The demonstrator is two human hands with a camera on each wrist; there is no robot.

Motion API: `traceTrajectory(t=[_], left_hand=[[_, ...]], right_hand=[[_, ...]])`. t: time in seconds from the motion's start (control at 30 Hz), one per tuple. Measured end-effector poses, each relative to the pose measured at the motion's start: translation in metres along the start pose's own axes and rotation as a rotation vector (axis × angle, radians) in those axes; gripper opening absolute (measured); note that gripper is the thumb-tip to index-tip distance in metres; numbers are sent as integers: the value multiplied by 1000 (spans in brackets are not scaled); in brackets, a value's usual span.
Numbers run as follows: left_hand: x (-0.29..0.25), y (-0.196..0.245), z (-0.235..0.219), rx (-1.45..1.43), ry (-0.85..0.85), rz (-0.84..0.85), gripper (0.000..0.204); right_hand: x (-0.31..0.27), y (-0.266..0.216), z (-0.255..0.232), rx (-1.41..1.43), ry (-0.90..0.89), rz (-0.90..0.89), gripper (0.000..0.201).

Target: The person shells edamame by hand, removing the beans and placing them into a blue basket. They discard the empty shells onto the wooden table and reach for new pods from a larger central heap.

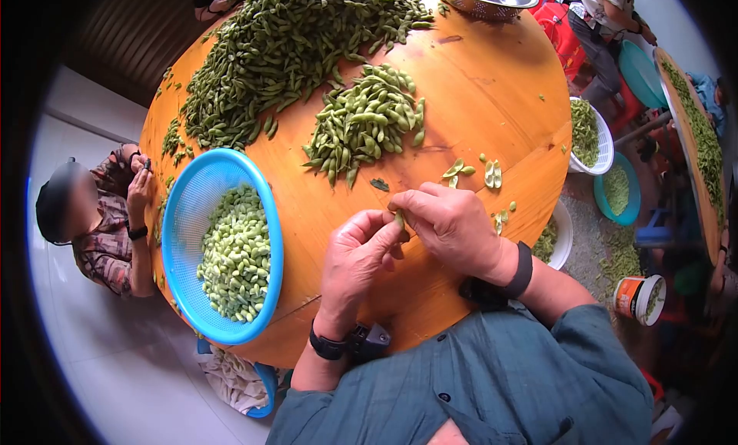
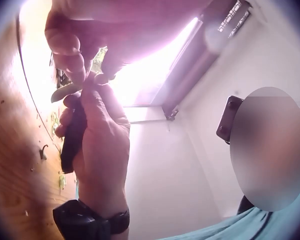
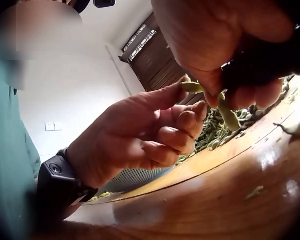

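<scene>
Over the front of the table, my left hand (image 1: 357, 253) and right hand (image 1: 457, 222) meet at a green edamame pod (image 1: 399, 217), pinched at thumb and fingertips. The right wrist view shows a piece of pod (image 3: 192, 87) at the left thumb tip, and a curved pod (image 3: 228, 112) hanging under the right hand's fingers. Along the right palm runs a dark shape (image 2: 74, 137), unclear in kind. Just beyond my hands lie split pods (image 1: 492, 174) and a small pile of whole pods (image 1: 367, 122). A blue colander (image 1: 273, 276) left of me holds shelled beans (image 1: 237, 257).
A large heap of pods (image 1: 277, 53) covers the far left of the round wooden table (image 1: 492, 84). At its back edge stands a metal colander (image 1: 492, 1). Another person (image 1: 115, 222) sits at the left. Baskets and a bucket (image 1: 639, 299) stand on the floor at right.
</scene>
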State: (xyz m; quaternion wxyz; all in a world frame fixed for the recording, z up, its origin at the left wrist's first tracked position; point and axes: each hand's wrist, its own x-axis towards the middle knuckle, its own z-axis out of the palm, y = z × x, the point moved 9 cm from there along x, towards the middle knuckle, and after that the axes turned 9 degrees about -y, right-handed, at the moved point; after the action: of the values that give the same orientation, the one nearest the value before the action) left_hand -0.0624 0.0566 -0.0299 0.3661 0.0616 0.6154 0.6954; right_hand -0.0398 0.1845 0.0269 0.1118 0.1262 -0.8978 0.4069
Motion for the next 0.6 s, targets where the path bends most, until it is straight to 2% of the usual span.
traceTrajectory(t=[0.13, 0.2, 0.23, 0.33, 0.6], left_hand=[[3, -5, -7, -107, 38, 74, 13], [1, -5, -13, -116, 78, 104, 14], [1, -3, -16, -103, 91, 122, 13], [-1, -2, -15, -56, 106, 131, 12], [-5, 0, -10, 32, 117, 132, 11]], right_hand=[[0, -4, -4, 65, 65, -77, 16], [-5, 11, -7, 166, 28, 185, 24], [-6, 12, -5, 206, -5, 198, 31], [-7, 2, 1, 325, -47, 151, 30], [-7, 7, 16, 262, -173, 154, 23]])
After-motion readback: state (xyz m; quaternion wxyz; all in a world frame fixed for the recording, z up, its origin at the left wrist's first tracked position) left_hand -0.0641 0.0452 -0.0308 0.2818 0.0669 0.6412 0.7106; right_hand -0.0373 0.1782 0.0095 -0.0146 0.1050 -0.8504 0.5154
